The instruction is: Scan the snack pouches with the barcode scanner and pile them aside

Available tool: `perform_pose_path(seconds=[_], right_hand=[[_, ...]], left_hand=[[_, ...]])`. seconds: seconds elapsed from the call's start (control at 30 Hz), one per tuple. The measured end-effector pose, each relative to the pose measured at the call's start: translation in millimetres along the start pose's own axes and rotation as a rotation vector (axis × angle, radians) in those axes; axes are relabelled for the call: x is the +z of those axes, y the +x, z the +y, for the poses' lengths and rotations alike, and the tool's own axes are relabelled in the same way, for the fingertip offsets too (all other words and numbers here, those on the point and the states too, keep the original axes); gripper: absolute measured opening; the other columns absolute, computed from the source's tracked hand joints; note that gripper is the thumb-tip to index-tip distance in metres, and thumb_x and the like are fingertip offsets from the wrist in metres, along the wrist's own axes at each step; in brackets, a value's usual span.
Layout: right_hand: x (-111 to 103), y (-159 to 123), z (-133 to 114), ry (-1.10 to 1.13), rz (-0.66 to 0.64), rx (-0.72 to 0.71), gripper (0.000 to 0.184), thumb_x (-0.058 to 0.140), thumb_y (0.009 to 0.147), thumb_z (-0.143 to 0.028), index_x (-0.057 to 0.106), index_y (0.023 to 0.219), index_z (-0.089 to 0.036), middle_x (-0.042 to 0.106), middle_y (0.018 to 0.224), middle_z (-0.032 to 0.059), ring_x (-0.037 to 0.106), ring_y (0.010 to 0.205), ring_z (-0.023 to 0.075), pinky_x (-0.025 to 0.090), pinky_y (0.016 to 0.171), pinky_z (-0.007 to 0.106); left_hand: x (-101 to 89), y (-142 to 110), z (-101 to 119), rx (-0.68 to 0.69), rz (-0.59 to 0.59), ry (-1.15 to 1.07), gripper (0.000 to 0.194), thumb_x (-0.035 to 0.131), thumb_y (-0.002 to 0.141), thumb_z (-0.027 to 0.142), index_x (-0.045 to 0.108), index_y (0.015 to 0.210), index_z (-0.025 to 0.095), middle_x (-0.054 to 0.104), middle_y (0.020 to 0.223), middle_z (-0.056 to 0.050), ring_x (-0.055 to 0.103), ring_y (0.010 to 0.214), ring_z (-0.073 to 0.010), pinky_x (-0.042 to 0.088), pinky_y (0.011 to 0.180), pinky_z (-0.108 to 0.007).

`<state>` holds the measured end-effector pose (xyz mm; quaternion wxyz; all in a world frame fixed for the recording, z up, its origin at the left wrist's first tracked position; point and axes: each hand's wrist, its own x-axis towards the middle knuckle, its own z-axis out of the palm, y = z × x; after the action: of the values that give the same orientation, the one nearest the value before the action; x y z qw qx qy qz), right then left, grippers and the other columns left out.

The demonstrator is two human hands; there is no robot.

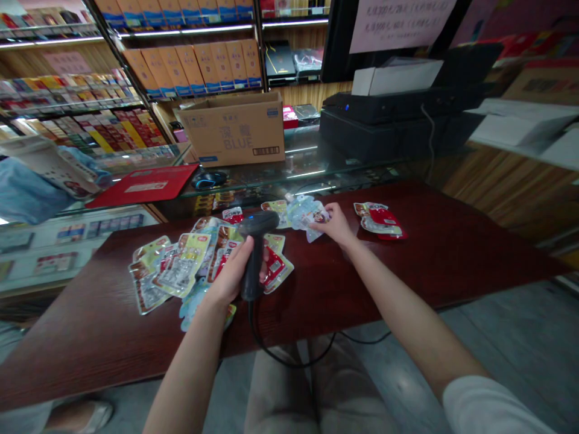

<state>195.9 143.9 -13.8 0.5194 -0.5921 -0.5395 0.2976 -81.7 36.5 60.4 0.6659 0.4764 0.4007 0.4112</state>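
My left hand (235,271) is closed round the handle of a dark corded barcode scanner (256,241), whose head points right. My right hand (333,224) is closed on a pale blue snack packet (304,212), held just above the dark red table (407,265). Under and left of the scanner lies a heap of several bright snack packets (181,265). A small separate pile of red-and-white packets (379,219) lies to the right of my right hand.
Behind the table runs a glass counter carrying a cardboard box (235,128), a red mat (145,184), a computer mouse (210,178) and a black printer (389,114). Shelves of boxed goods fill the back. The scanner cable (289,359) hangs over the front edge.
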Motion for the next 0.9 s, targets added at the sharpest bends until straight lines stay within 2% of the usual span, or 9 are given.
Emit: perform_pose_path(seconds=[0.17, 0.27, 0.33, 0.53, 0.77, 0.9], right_hand=[[3.7, -3.5, -9.6, 0.417, -0.002, 0.210, 0.054, 0.083, 0.051, -0.042, 0.045, 0.085, -0.025, 0.066, 0.079, -0.0032, 0.065, 0.071, 0.0186, 0.050, 0.056, 0.027], [4.4, -5.3, -14.5, 0.571, 0.008, 0.216, 0.055, 0.085, 0.050, -0.035, 0.052, 0.092, -0.026, 0.071, 0.088, -0.0025, 0.068, 0.076, 0.0189, 0.054, 0.061, 0.030], [3.6, -4.6, -15.6, 0.643, -0.029, 0.197, 0.054, 0.085, 0.049, -0.029, 0.057, 0.095, -0.025, 0.073, 0.091, -0.0010, 0.069, 0.081, 0.0205, 0.057, 0.068, 0.034], [-2.4, -1.1, -16.0, 0.679, -0.060, 0.176, 0.042, 0.077, 0.053, -0.019, 0.062, 0.092, -0.025, 0.072, 0.083, -0.0028, 0.070, 0.089, 0.0224, 0.057, 0.084, 0.039], [-3.5, -4.4, -19.4, 0.704, -0.102, 0.196, 0.041, 0.074, 0.052, -0.017, 0.063, 0.090, -0.023, 0.071, 0.079, -0.0026, 0.069, 0.083, 0.0219, 0.057, 0.079, 0.037], [-3.0, -4.6, -19.9, 0.700, -0.111, 0.196, 0.043, 0.074, 0.051, -0.018, 0.063, 0.092, -0.025, 0.072, 0.081, -0.0035, 0.069, 0.086, 0.0220, 0.056, 0.082, 0.037]], left_hand=[[1.5, -0.3, -1.2, 0.031, 0.004, 0.016, 0.068, 0.064, 0.072, 0.080, 0.059, 0.093, 0.016, 0.056, 0.053, 0.003, 0.050, 0.041, -0.0119, 0.042, 0.040, -0.024], [2.5, -0.6, -1.5, 0.009, -0.007, 0.024, 0.068, 0.064, 0.072, 0.081, 0.059, 0.092, 0.016, 0.055, 0.052, 0.003, 0.052, 0.042, -0.0128, 0.041, 0.041, -0.024], [2.5, -0.5, -1.7, -0.002, -0.015, 0.030, 0.070, 0.064, 0.071, 0.082, 0.060, 0.091, 0.016, 0.055, 0.052, 0.003, 0.053, 0.043, -0.0133, 0.041, 0.042, -0.024], [0.7, 0.4, -2.9, 0.003, -0.022, 0.068, 0.071, 0.059, 0.074, 0.083, 0.060, 0.091, 0.015, 0.056, 0.051, 0.001, 0.053, 0.043, -0.0138, 0.039, 0.042, -0.024], [3.6, -1.1, -1.7, 0.010, -0.053, 0.087, 0.071, 0.058, 0.076, 0.082, 0.061, 0.093, 0.014, 0.055, 0.050, 0.001, 0.050, 0.042, -0.0131, 0.037, 0.042, -0.024], [7.3, -3.5, 0.2, 0.034, -0.066, 0.057, 0.073, 0.063, 0.074, 0.080, 0.061, 0.102, 0.013, 0.057, 0.057, 0.001, 0.048, 0.042, -0.0117, 0.038, 0.041, -0.025]])
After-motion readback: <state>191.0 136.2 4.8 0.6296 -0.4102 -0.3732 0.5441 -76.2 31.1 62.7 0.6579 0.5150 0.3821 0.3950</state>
